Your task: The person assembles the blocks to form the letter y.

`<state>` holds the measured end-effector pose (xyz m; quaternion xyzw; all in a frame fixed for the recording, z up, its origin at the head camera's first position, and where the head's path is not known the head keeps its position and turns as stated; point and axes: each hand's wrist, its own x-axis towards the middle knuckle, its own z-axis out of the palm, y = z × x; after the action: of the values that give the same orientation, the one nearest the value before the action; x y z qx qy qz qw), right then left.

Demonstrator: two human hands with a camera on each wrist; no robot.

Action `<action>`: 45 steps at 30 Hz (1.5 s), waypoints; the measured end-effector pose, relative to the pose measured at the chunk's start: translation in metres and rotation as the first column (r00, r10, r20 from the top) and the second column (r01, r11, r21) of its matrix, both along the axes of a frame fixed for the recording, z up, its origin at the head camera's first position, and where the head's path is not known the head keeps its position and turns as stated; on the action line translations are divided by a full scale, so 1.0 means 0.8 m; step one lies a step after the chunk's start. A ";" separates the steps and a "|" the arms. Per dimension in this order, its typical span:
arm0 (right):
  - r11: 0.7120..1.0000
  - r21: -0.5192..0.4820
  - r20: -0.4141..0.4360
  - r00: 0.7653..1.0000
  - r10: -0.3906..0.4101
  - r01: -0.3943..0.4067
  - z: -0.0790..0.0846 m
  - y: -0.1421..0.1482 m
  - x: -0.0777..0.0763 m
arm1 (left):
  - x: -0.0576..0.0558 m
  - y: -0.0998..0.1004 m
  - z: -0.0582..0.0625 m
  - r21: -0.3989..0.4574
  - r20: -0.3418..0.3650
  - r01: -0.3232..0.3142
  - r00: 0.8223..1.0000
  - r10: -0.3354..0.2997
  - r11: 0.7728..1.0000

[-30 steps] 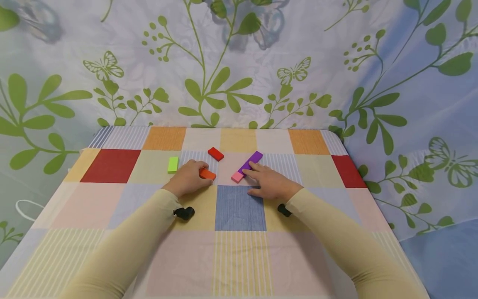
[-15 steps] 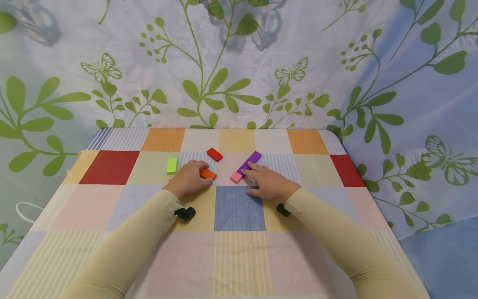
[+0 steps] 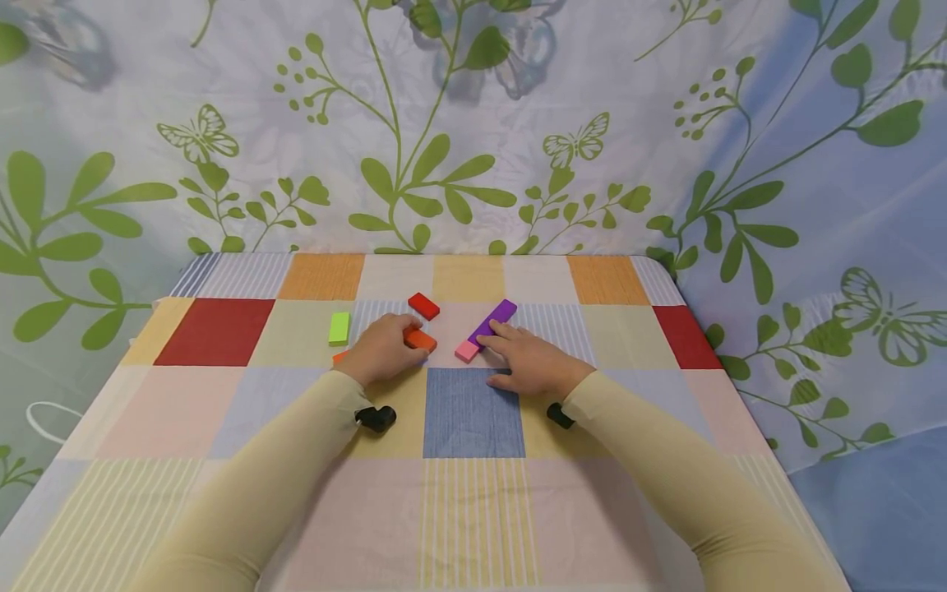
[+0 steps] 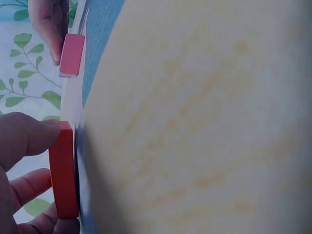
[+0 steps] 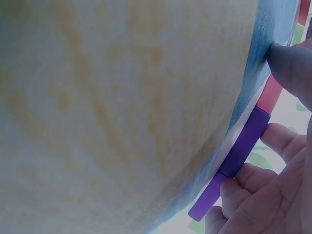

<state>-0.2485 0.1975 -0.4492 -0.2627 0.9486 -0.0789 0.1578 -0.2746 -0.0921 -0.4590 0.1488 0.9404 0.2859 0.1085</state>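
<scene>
Two bare hands over a tabletop (image 3: 473,543) covered in patchwork-print cloth (image 3: 473,427): pink, cream, blue, red and orange squares, some striped.

Left hand (image 3: 381,349) pinches a flat, rectangular orange block (image 3: 420,340) between thumb and fingers, left of centre; can't tell if the block sits on the cloth or just above it. Right hand (image 3: 536,362) is spread, thumb apart, fingers against a diagonal end-to-end row: short pink block (image 3: 467,351) at the near end, dark purple block (image 5: 246,141) in the middle, lighter violet block (image 5: 207,195) at the far end. Row is right of the orange block, gap between.

Loose on the cloth: flat bright-red block (image 3: 424,307) just beyond the left hand, lime-green rectangular block (image 3: 339,329) to its left, second orange block (image 3: 340,357) mostly hidden by that hand.

Room: pale fabric backdrop (image 3: 473,107) with green leaf and butterfly prints behind and at both sides, bluer on the right. Plain blue area (image 3: 880,510) at lower right. White curved cord (image 3: 52,403) off the tabletop's left edge. Beige sleeves (image 3: 259,485), small black device (image 3: 377,418) at each wrist.
</scene>
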 end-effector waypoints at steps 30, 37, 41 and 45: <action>1.000 0.005 0.010 1.000 0.011 -0.011 0.001 0.001 -0.003 | -0.013 0.030 0.000 0.026 0.026 -0.002 1.000 0.001 1.000; 1.000 0.001 0.004 1.000 0.019 -0.019 -0.001 0.003 -0.005 | -0.014 0.037 -0.002 0.029 0.038 -0.007 0.999 0.006 1.000; 1.000 -0.007 -0.005 1.000 0.026 -0.026 -0.001 0.004 -0.004 | -0.016 0.039 -0.003 0.022 0.040 -0.002 0.999 0.001 1.000; 1.000 0.002 -0.005 1.000 0.021 -0.021 -0.003 0.004 -0.005 | -0.017 0.041 -0.003 0.025 0.043 0.004 0.999 -0.005 1.000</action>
<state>-0.2522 0.2007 -0.4514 -0.2730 0.9462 -0.0758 0.1565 -0.2882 -0.0593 -0.4617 0.1462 0.9338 0.3006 0.1277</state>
